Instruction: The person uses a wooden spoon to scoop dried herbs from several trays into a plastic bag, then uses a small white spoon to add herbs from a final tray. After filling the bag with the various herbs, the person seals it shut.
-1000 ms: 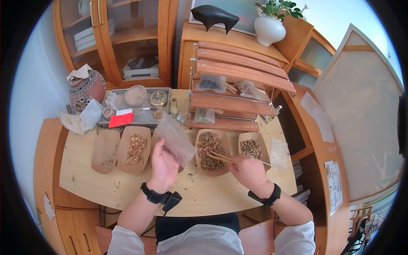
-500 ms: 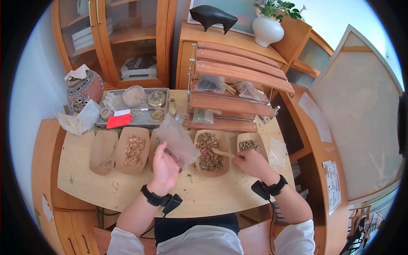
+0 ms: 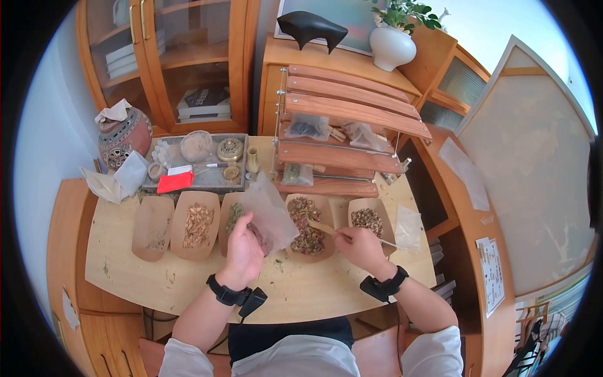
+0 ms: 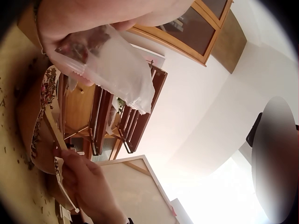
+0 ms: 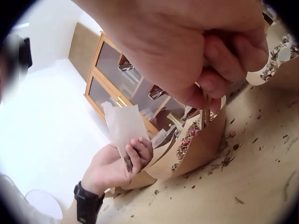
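Note:
My left hand holds a translucent bag upright, with dark dried bits gathered low in it. In my right hand I pinch wooden tongs, whose tips reach into the dried mix in a paper tray. Brown, green and pink pieces make up this mix in the right wrist view. Just beyond my right hand is another paper tray with pale and dark chopped bits and a white-handled spoon.
To the left stand paper trays with sparse bits, tan pieces and green leaves. Behind them are a grey tray of small vessels and a slatted wooden rack. A clear bag lies at right; crumbs dot the table.
My right hand first drew a little right, then came back left with the tongs still over the mixed tray. The left hand and its bag have hardly moved.

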Available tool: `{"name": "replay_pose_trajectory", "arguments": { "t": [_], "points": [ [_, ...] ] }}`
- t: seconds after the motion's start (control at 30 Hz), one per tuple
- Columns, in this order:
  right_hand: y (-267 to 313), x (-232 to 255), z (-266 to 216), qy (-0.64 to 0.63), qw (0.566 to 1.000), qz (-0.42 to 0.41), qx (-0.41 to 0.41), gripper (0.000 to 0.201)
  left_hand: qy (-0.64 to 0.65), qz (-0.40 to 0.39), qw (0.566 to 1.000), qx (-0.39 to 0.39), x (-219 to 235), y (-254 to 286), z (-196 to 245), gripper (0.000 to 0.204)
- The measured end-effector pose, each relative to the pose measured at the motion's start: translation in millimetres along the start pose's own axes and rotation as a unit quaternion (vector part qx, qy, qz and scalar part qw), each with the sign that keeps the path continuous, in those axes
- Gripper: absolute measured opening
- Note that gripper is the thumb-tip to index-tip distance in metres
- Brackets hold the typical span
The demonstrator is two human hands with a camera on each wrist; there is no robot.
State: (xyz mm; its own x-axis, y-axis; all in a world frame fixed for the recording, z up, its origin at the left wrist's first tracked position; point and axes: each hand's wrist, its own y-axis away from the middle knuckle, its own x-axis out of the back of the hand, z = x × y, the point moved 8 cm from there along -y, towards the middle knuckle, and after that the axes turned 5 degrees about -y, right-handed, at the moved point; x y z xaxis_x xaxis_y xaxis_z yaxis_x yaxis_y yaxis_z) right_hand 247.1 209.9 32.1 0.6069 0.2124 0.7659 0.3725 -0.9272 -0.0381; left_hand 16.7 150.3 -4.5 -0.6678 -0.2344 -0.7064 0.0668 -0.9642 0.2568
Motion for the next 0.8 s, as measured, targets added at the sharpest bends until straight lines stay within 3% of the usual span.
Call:
{"name": "replay_pose_trajectory", "arguments": {
  "t": [0.13, 0.33, 0.57, 0.8],
  "points": [
    [-3.8, -0.1, 16.9, -0.089, 0.995, -0.034, -0.042, 0.027, -0.003, -0.003, 1.000, 0.014, 6.2, -4.3, -6.0, 0.051],
    [0.6, 24.7, 2.2, -0.195, 0.976, -0.035, -0.092, 0.031, -0.018, -0.036, 0.999, 0.031, -2.0, -1.9, -4.8, 0.051],
    [3.9, 52.8, -52.4, -0.225, 0.969, -0.060, -0.076, 0.029, -0.019, -0.065, 0.997, 0.033, -10.4, -0.2, -5.3, 0.052],
    [-3.6, 33.1, -69.3, -0.196, 0.972, -0.122, -0.032, 0.028, -0.032, -0.067, 0.997, 0.024, -17.0, 3.2, -2.3, 0.051]
  ]
}}
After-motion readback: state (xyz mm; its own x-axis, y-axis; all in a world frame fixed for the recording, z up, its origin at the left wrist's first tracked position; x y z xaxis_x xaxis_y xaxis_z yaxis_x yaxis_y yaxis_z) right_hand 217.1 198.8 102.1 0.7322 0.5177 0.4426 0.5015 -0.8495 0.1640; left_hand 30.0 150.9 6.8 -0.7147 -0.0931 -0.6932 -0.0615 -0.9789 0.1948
